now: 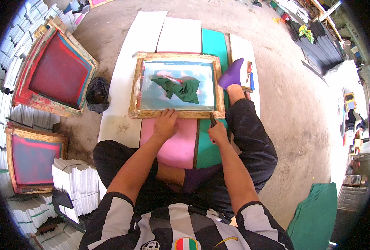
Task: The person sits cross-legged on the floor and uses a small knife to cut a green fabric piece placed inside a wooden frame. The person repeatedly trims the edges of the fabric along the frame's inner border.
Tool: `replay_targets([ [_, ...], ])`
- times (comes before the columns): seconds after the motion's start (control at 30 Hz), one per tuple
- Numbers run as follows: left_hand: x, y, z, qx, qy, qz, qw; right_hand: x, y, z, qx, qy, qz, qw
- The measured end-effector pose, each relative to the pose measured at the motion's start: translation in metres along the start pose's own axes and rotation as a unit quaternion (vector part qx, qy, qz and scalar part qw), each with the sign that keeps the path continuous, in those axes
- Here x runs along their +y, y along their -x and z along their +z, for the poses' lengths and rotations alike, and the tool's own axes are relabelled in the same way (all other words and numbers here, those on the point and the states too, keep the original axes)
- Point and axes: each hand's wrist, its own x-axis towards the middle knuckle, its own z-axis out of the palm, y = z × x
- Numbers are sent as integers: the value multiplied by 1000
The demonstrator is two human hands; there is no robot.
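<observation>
1. The wooden frame (135, 89) I'm looking down on lies flat across the middle of the coloured boards (118, 104), between their left and right edges.
2. On its pale blue panel rests a crumpled green cloth (189, 91).
3. My left hand (166, 123) has its fingertips on the frame's near bar; I cannot tell whether they grip it.
4. My right hand (218, 132) is clenched around a dark tool (212, 120), pointing at the near bar, close to the frame's near right corner. I can't make out what kind.
5. Just beyond the frame's right side is a foot in a purple sock (231, 76); past it, toward the boards' right edge, lies a screwdriver (249, 71).
6. Beside the boards' left edge sits a black plastic bag (98, 95).
7. Farther left I see a red-panelled frame (58, 73) and white paper stacks (78, 187).
8. Green sheets (314, 216) lie off to the right, well apart from the boards.
</observation>
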Motion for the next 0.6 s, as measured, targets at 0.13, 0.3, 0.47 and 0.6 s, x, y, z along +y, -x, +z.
replay_targets([
  [0.13, -6, -1, 11, 9, -18, -2, 1000, -2, 8, -6, -23, 2, -4, 1000],
  [0.3, -5, -3, 11, 30, -26, 0, 999, 3, 4, -9, -55, -35, -6, 998],
  [0.47, 2, -4, 0, 19, -24, -3, 1000, 17, 0, 0, -84, -184, 6, 979],
  [0.6, 3, -2, -3, 9, -26, -15, 1000, 20, 7, 7, -133, -361, 21, 923],
])
